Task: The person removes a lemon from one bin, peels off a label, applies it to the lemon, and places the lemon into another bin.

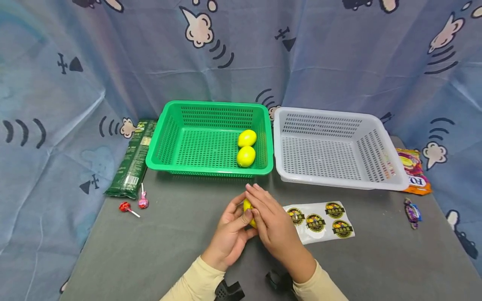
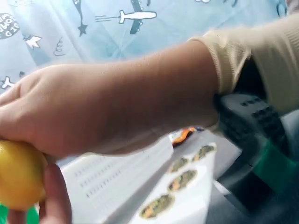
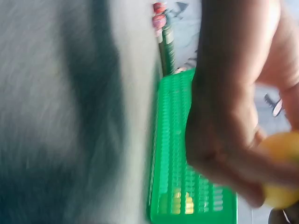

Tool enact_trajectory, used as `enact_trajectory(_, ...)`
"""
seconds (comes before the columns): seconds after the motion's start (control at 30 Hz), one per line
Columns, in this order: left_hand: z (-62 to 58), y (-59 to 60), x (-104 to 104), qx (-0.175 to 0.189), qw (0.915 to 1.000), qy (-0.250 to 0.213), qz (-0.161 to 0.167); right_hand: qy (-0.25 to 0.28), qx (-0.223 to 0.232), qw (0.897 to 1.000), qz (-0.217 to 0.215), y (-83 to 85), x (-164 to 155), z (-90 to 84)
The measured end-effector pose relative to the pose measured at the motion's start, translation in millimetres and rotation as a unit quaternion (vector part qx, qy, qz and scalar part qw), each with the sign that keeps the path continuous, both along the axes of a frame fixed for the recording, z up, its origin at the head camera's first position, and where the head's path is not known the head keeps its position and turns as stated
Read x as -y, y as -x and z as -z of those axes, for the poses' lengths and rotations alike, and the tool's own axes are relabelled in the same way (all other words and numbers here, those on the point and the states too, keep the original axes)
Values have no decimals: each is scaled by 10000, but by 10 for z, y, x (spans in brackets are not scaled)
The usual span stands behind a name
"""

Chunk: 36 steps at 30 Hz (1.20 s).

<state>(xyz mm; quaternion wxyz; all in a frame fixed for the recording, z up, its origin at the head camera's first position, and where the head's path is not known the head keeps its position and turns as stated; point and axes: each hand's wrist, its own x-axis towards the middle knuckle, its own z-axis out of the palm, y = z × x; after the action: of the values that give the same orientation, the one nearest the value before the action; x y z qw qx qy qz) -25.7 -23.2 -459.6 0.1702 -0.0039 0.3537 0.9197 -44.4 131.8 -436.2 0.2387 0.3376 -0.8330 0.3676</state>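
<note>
Both hands meet over the near middle of the grey bench (image 1: 169, 251), and between them they hide most of a yellow lemon (image 1: 248, 211): only a narrow strip of its smooth, glossy rind shows in the head view. The left hand (image 1: 229, 234) cups the fruit from below with curled fingers and its thumb laid across it; the right hand (image 1: 273, 223) lies against the lemon's right side, fingers fairly straight, and whether it grips or merely touches cannot be told. Cream sleeves are cut off by the bottom edge, where dark wrist mounts show in part. The right-wrist view is heavily blurred on its left half.

Just right of the hands lies a white sticker sheet (image 1: 320, 221) bearing four round dark labels whose print is too small to read. Farther left on the bench rest two lollipops (image 1: 135, 204), one red, one pink, beside a long green packet (image 1: 132, 161). A wrapped sweet (image 1: 413, 212) lies near the right edge.

Beyond, side by side, stand a green basket (image 1: 165, 138) with two more lemons (image 1: 246, 147) touching at its right end, and a white basket (image 1: 376, 150). An orange snack bag (image 1: 414, 171) is half hidden behind the white one. A blue cloth (image 1: 339, 54) printed with cartoon planes and clouds drapes the back and sides.
</note>
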Motion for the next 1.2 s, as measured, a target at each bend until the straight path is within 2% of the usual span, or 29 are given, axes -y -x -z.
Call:
enact_trajectory(0.17, -23, -51, -34, -4, 9998, -209, 61, -633, 421, 9971, 62, 16, -46, 12)
enact_trajectory(0.33, -35, -40, 36, 29, 9995, -286, -91, -785, 1245, 9888, 239, 10, -31, 7)
enact_trajectory(0.43, -38, -9, 84, -153, 9994, -197, -234, -681, 1612, 9837, 421, 13, -5, 14)
enact_trajectory(0.5, -38, 12, 95, -267, 9992, -93, -287, -373, 1594, 9858, 379, 16, 6, 9)
enact_trajectory(0.63, -13, 17, 69, -295, 9992, 19, -259, 349, 891, 9953, -158, 36, 37, -27)
enact_trajectory(0.73, 21, 5, 44, -234, 9995, -38, -229, 200, 480, 9978, -414, 63, 59, -22)
enact_trajectory(0.83, 50, -20, 34, -174, 9997, -47, -156, -252, 498, 9980, -308, 83, 51, 24)
enact_trajectory(0.93, 56, -36, 43, -113, 9999, 19, -67, -422, 724, 9965, -21, 88, 13, 71)
enact_trajectory(1.03, 42, -24, 62, -130, 9998, 149, -2, -383, 1134, 9927, 134, 81, -30, 122)
enact_trajectory(1.2, -3, 36, 111, -271, 9981, 529, 170, -397, 2026, 9779, 321, 34, -68, 163)
